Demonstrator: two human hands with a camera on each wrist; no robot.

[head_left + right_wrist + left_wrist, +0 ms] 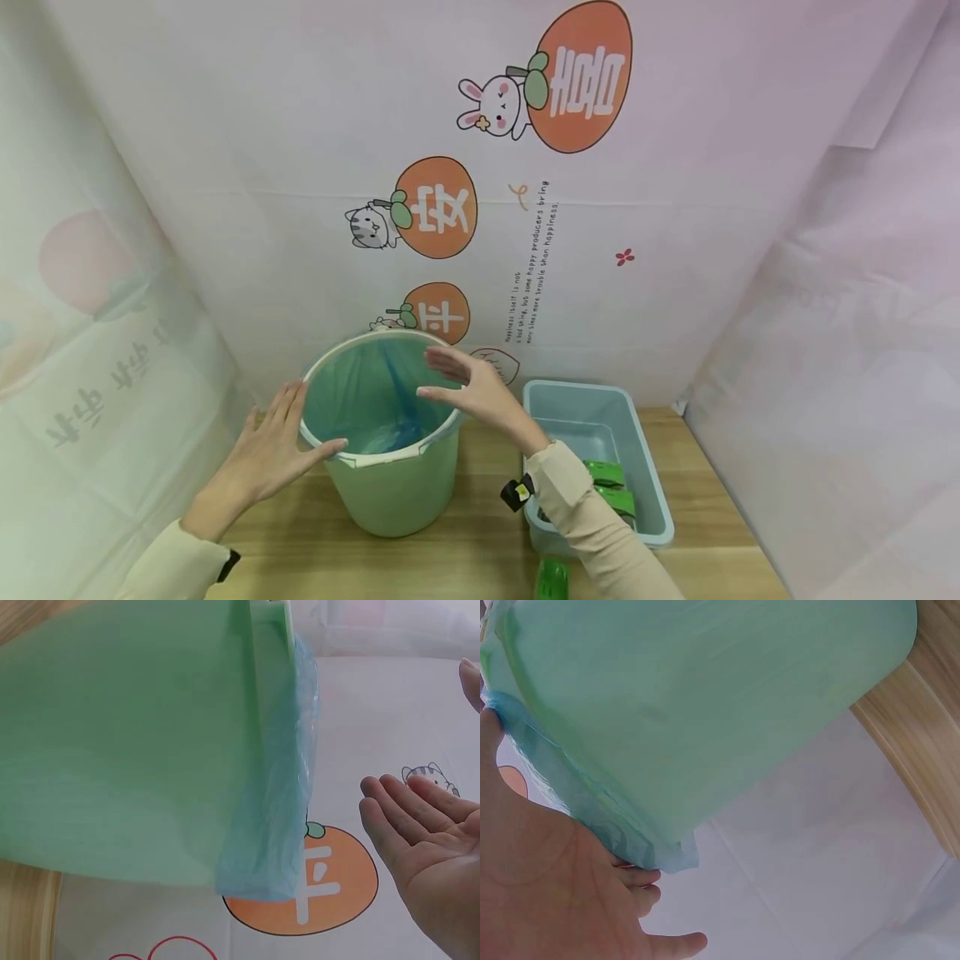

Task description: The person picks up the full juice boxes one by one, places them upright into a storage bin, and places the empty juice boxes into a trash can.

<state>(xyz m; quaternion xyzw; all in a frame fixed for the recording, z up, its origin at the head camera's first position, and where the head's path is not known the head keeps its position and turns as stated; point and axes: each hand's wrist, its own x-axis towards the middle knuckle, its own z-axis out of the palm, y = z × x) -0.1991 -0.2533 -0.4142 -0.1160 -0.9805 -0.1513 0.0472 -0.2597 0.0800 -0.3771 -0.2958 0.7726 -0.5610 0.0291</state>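
Note:
A pale green bucket (397,492) stands on the wooden table with a thin blue plastic bag (408,408) lining its inside. The bag's edge is folded outward over the rim, as both wrist views show. My left hand (262,454) is at the rim's left side, fingers straight and thumb spread toward the front. In the left wrist view its palm and fingers lie along the folded bag edge (649,851). My right hand (480,392) hovers at the right of the rim with fingers extended. The right wrist view shows it apart from the bag (274,825), holding nothing.
To the right of the bucket sits a light blue plastic basin (651,475) with green packets (615,502) inside, partly behind my right forearm. Another green item (552,579) lies in front of it. Printed white sheets (675,317) wall the table at the back and sides.

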